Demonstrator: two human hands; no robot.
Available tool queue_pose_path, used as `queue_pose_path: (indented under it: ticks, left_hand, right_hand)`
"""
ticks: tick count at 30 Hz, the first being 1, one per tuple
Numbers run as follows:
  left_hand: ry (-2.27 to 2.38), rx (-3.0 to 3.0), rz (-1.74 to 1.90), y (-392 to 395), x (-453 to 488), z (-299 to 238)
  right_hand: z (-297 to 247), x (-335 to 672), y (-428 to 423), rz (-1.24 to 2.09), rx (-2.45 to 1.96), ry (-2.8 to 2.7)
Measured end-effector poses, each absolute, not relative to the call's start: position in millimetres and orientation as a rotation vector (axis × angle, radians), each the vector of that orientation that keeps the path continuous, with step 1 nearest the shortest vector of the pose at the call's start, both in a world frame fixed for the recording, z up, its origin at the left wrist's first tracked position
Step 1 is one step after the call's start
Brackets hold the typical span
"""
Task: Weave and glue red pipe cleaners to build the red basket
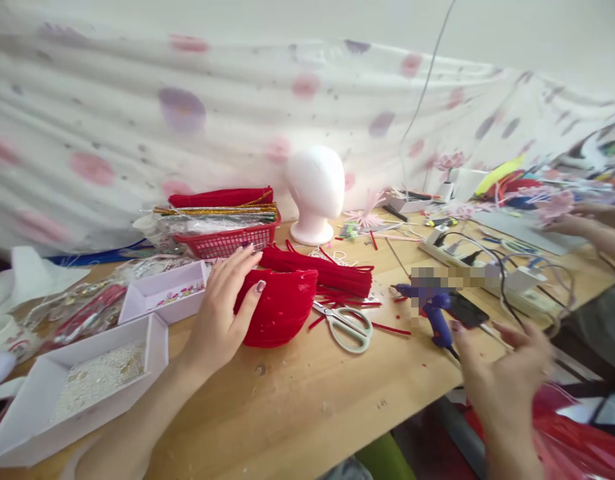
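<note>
A red, fuzzy bowl-shaped piece (280, 310) rests on the wooden table. My left hand (224, 303) holds its left side, thumb on the front and the other fingers over the top edge. Slightly blurred, my right hand (507, 373) is at the table's front edge, fingers apart and nothing in it. Just left of it lies a blue-purple glue gun (440, 320), not touched as far as I can see. Between the red piece and the glue gun are white-handled scissors (352, 330). Behind them lies a bundle of red pipe cleaners (332, 273).
A white foam head (317, 190) stands at the back beside a red basket (227, 237) of pipe cleaners. White trays (154, 333) of beads sit left. A power strip (487, 273) with cables and a phone (467, 310) are right. Another person's hand (582, 223) is near a pink flower (554, 205).
</note>
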State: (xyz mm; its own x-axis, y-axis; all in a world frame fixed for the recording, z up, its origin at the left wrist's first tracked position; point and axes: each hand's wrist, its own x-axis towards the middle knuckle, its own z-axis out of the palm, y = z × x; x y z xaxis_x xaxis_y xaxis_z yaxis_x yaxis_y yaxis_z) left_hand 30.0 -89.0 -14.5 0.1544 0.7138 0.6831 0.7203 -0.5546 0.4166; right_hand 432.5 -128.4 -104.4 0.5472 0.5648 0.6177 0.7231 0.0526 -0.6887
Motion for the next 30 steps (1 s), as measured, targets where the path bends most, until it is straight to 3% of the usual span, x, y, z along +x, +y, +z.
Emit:
queue_pose_path:
  ticks: [5,13,18,24,30]
  left_hand:
    - [-1.457,-2.493,-1.490,-82.0,27.2,-2.8]
    - [-1.432,-2.645,-1.426,-79.4,16.9,7.2]
    - [-1.419,-2.767,-1.281,-80.8,11.2,10.7]
    - [-1.467,-2.802,-1.242,-84.7,9.2,16.0]
    - [-1.499,-2.818,-1.303,-84.5,11.5,14.0]
  right_hand:
    - [-93.4,432.1,-90.7,-0.052,-1.861,-1.274]
    - [-65.0,432.3,-77.8,0.055,-1.886,-1.403]
    - [-39.0,411.1,-103.2,0.153,-1.590,-1.587]
    - [19.4,324.0,-120.7,0.269,-0.872,-1.991]
    - [34.3,281.9,-105.1,0.309,-0.803,-2.085]
